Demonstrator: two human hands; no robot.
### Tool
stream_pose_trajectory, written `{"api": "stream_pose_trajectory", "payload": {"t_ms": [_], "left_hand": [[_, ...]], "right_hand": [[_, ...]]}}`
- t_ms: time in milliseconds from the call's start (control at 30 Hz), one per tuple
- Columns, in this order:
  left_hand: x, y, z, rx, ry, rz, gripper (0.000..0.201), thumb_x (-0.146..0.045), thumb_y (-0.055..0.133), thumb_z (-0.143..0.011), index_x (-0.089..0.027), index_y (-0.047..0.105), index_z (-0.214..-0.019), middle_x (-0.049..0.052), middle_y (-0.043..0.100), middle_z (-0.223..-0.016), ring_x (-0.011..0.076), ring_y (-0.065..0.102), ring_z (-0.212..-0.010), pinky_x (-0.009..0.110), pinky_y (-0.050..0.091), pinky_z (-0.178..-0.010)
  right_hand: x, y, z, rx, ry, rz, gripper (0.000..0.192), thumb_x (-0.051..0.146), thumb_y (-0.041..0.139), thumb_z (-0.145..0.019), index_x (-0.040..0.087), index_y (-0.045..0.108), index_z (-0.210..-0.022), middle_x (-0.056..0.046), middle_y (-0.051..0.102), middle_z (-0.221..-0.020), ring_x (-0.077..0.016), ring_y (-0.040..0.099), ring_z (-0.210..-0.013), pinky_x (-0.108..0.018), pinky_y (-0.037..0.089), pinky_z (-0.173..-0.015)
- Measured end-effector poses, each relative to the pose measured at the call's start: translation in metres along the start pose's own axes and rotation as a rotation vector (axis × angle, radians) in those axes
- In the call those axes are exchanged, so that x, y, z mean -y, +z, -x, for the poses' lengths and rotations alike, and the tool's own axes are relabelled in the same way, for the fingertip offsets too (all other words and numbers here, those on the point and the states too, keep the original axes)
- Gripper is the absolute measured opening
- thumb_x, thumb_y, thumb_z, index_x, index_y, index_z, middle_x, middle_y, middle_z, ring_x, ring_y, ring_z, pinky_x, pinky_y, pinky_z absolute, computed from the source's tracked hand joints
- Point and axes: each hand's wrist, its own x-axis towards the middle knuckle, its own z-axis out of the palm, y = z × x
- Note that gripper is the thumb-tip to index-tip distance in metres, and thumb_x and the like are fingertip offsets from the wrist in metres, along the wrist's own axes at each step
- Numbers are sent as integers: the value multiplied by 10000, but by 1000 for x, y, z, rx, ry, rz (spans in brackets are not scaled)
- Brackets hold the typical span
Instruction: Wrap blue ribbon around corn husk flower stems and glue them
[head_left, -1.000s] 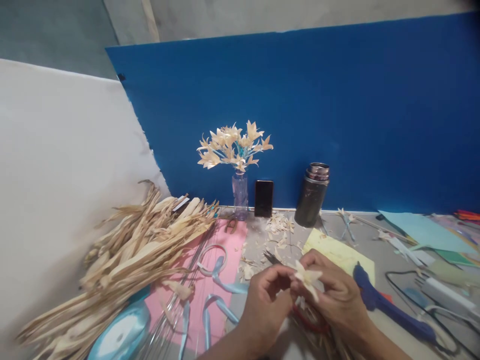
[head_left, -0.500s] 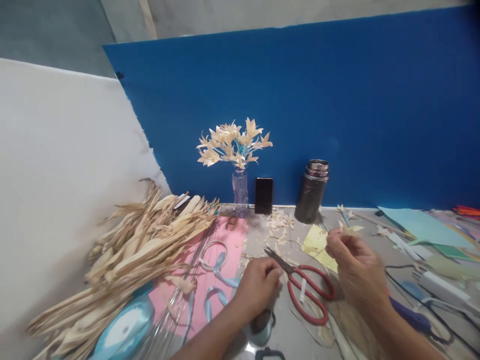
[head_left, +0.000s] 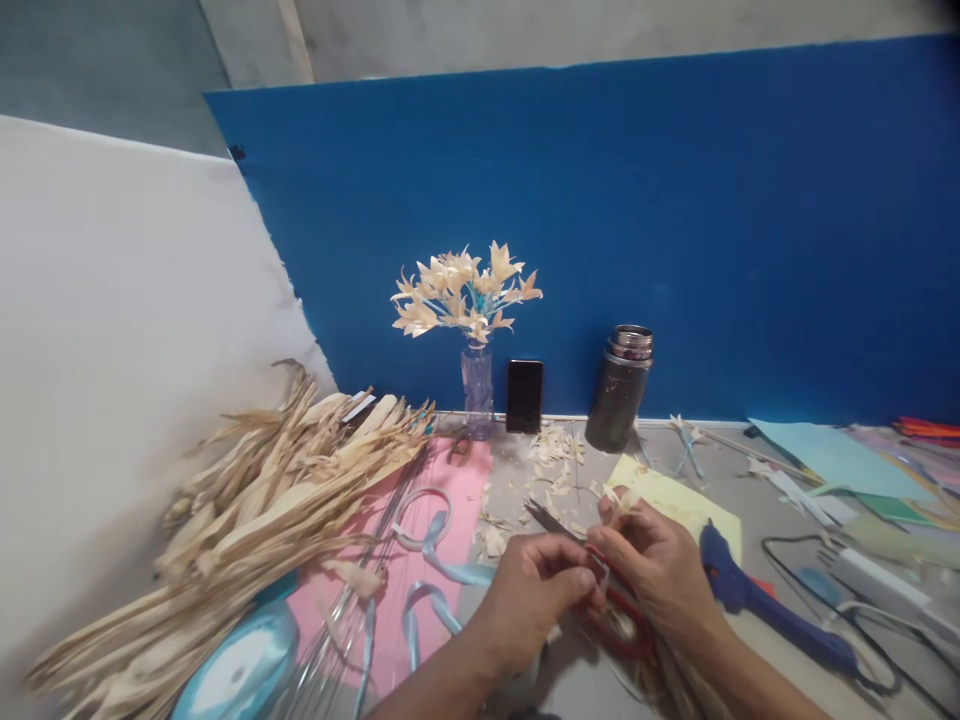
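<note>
Your left hand [head_left: 536, 590] and right hand [head_left: 656, 570] meet low over the desk [head_left: 750, 520], above the red scissors [head_left: 600, 590]. Your right fingertips pinch a small husk flower [head_left: 619, 498]; your left thumb and fingers press together on what may be its stem. It looks light, papery and easily torn, so grip the base, not the petals.

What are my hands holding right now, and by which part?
The right hand pinches a small pale husk flower at its base, between fingertips. The left hand meets it with fingers closed; whether it grips the flower or its stem cannot be told.
</note>
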Motion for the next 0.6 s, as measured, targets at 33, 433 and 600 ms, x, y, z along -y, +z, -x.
{"api": "stream_pose_trajectory", "payload": {"t_ms": [33,433,600], "left_hand": [[1,0,0,-14,6,3,332,-392,861,-621,-110,701,-693,63,691,-607,142,609,-558,275,482,-628],[7,1,-3,21,75,72,330,-421,850,-658,-107,750,-680,60,661,-598,151,596,-539,280,480,-602],[9,-2,-4,-63,110,7,339,-450,838,-686,-118,773,-703,69,691,-659,152,601,-609,272,464,-652]], "right_hand": [[0,0,0,2,-14,25,304,399,718,-745,205,567,-565,10,566,-590,-157,531,-566,-267,433,-569],[16,-6,4,266,-228,37,341,417,537,-934,209,753,-770,-26,671,-642,-188,650,-661,-262,487,-634],[18,-9,0,310,-343,41,488,430,521,-961,200,639,-547,-28,637,-620,-164,621,-639,-239,471,-613]]}}
